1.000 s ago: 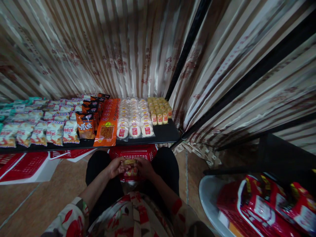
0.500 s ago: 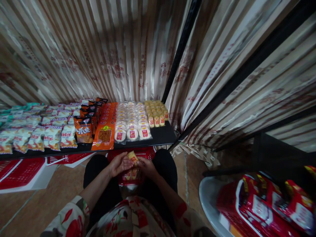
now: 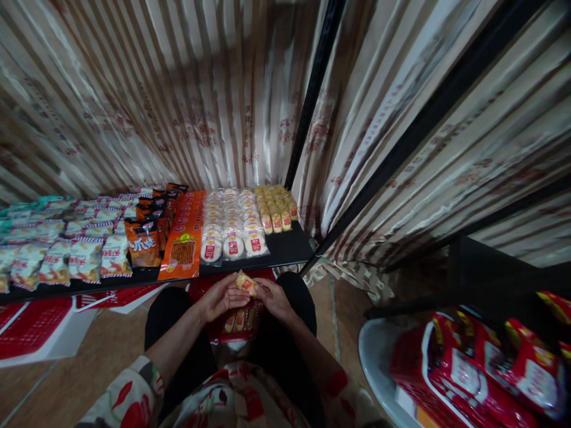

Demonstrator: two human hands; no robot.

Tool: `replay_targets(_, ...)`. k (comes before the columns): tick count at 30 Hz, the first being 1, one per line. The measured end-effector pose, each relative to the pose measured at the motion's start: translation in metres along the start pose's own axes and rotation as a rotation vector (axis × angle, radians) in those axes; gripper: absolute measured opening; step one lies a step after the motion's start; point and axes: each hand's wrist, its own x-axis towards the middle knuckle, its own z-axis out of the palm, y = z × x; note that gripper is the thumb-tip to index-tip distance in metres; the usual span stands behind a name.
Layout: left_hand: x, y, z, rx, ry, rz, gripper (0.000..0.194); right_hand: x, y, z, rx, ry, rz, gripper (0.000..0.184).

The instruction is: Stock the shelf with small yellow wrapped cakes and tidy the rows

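Observation:
A small yellow wrapped snack (image 3: 246,283) with a red label is held between my two hands, just in front of the shelf edge. My left hand (image 3: 223,297) supports its left side with the fingers curled against it. On the right end, my right hand (image 3: 273,297) pinches it with thumb and fingers. Below them, a red basket (image 3: 213,330) between my knees holds several more snacks like it. On the black shelf (image 3: 289,246), rows of matching yellow snacks (image 3: 276,222) stand at the right end, beside round white packaged crackers (image 3: 233,246).
Further left on the shelf are an orange stick-snack bag (image 3: 181,252), orange-black bags (image 3: 144,244) and many white snack bags (image 3: 84,260). Black frame posts (image 3: 312,101) rise before striped curtains (image 3: 200,89). At right, a grey tub (image 3: 375,351) holds a red basket with red bags (image 3: 468,368).
The yellow snack has turned in my hands and now lies more sideways, tilted down to the right. My view has shifted slightly, and both hands still hold the snack.

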Motion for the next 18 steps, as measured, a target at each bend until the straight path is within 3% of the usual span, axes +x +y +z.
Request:
replay_targets(7,0.002,-0.003,0.013,-0.018,-0.022,-0.018,0.051,0.007,-0.01,-0.023,0.029,0.01,0.07,0.038)
replay_targets(12,0.006,-0.006,0.019,0.007,-0.048,-0.044,0.05,0.014,-0.018,-0.043,0.008,-0.022,0.042,0.038)
replay_targets(18,0.013,-0.01,0.027,0.059,-0.073,-0.002,0.03,0.025,-0.026,-0.066,0.006,-0.091,0.054,0.041)
